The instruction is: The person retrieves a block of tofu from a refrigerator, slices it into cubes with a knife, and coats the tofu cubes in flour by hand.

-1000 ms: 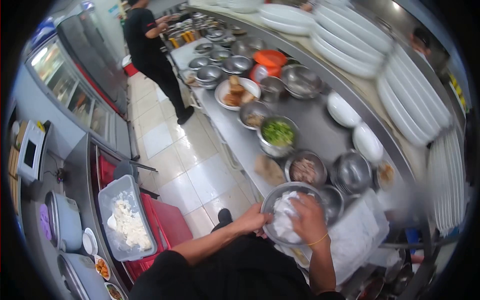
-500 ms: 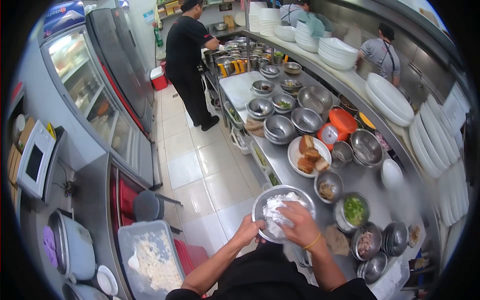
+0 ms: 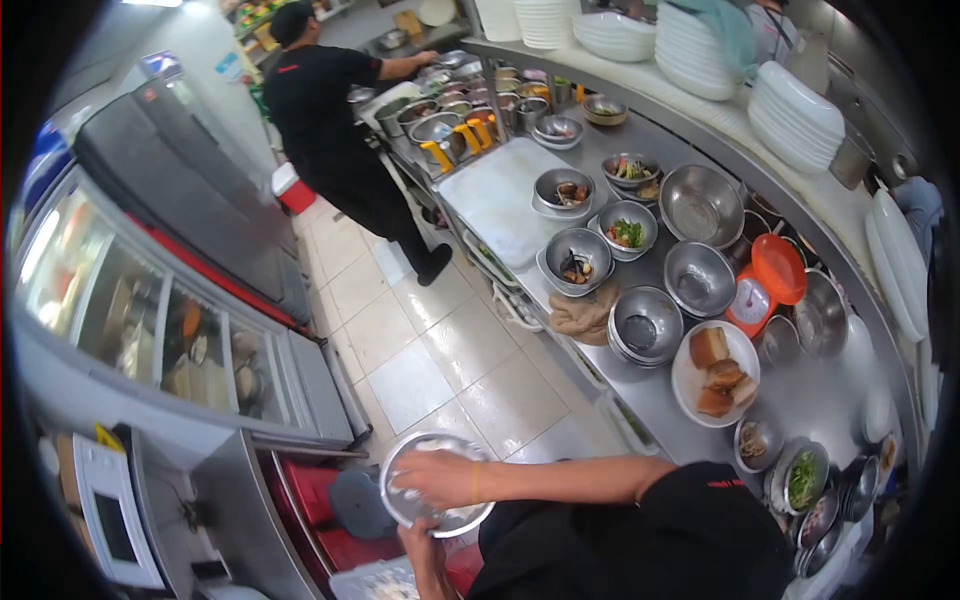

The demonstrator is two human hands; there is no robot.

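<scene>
A round steel bowl point(image 3: 392, 512) holding white powder point(image 3: 462, 511) is at the bottom centre, in front of my body. My left hand point(image 3: 420, 542) grips its near rim from below. My right hand point(image 3: 440, 477) reaches into the bowl, its bent fingers down in the powder; whatever they hold is hidden. White smears show on the fingers. Just under the bowl, a plastic tub point(image 3: 350, 583) with white lumpy powder is partly cut off by the frame's lower edge.
On the steel counter point(image 3: 650, 400) at right stand a plate point(image 3: 692, 400) of browned meat blocks, an orange scale point(image 3: 750, 300), a white cutting board point(image 3: 500, 205) and several steel bowls. A co-worker point(image 3: 330, 130) in black stands beyond. A glass-door fridge point(image 3: 150, 330) lines the left; a grey stool point(image 3: 362, 503) stands by the bowl.
My view has turned and the bowl, held in my hands, has swung left from beside the counter to over the tub. The right hand stays in the powder. The co-worker's arm now reaches further out.
</scene>
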